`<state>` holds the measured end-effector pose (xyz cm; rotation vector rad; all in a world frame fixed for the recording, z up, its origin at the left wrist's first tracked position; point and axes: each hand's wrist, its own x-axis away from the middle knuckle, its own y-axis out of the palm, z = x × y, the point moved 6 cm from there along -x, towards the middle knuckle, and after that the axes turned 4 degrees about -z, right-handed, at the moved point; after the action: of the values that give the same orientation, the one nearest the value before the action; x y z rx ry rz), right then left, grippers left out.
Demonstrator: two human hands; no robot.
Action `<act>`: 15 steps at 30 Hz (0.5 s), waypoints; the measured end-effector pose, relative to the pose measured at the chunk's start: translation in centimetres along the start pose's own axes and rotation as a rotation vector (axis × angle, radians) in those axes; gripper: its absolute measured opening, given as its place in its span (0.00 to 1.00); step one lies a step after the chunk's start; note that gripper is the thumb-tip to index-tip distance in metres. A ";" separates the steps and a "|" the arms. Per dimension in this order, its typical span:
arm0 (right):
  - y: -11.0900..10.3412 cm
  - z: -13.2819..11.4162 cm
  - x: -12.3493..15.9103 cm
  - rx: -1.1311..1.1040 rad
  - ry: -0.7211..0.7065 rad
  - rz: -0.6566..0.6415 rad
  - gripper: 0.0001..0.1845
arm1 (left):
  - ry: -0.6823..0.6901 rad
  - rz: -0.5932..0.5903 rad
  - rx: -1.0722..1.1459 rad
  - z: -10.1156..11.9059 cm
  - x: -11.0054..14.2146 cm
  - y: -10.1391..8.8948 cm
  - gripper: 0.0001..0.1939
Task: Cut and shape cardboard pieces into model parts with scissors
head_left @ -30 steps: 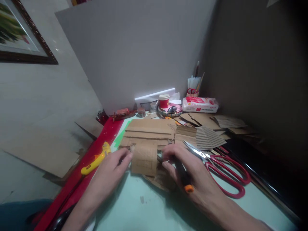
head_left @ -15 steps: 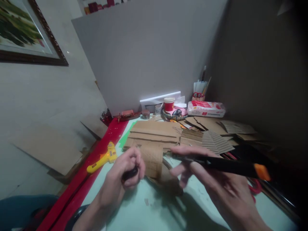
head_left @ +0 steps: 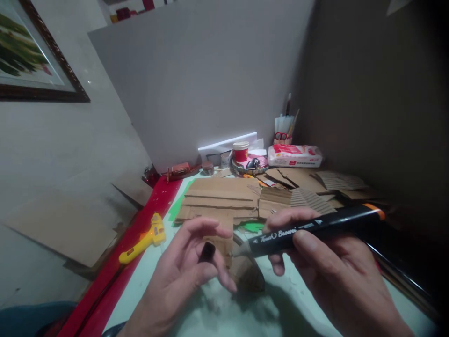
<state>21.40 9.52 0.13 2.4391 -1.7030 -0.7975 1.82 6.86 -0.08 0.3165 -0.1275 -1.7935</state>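
Note:
Between the fingers of my left hand (head_left: 182,262) sits a small black marker cap (head_left: 206,252); the other fingers are loosely curled. My right hand (head_left: 326,262) grips a black marker (head_left: 291,238) with an orange end and white lettering. Its grey nib end points left toward the cap, and the two are apart. Below and behind the hands lies a brown cardboard piece (head_left: 247,274), partly hidden by my fingers. Farther back, flat cardboard (head_left: 217,187) with dark slits lies on the pale green tabletop (head_left: 196,313).
A yellow glue gun (head_left: 145,241) lies at the left near the red strip (head_left: 115,276). Along the back stand a red paper cup (head_left: 241,152), a tissue pack (head_left: 294,156) and a holder with red scissors (head_left: 282,136). Corrugated scraps (head_left: 308,199) lie to the right.
My left hand has opened somewhat from a closed fist, showing the cap. In my right hand the marker has turned so its lettering shows, its nib nearer the left hand. The view shifted slightly.

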 end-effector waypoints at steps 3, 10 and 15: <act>0.1 0.0 0.0 0.029 0.018 0.026 0.05 | 0.021 0.039 0.048 -0.1 0.0 0.3 0.21; 0.6 0.1 0.5 0.069 0.099 0.112 0.07 | -0.027 0.088 0.007 -0.7 0.2 0.6 0.29; 0.5 0.5 0.4 0.165 0.110 0.065 0.08 | -0.075 0.098 -0.090 -1.2 0.5 0.3 0.30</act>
<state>20.82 9.09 -0.27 2.4628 -1.8642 -0.5253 2.30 6.42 -1.20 0.1763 -0.1131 -1.7086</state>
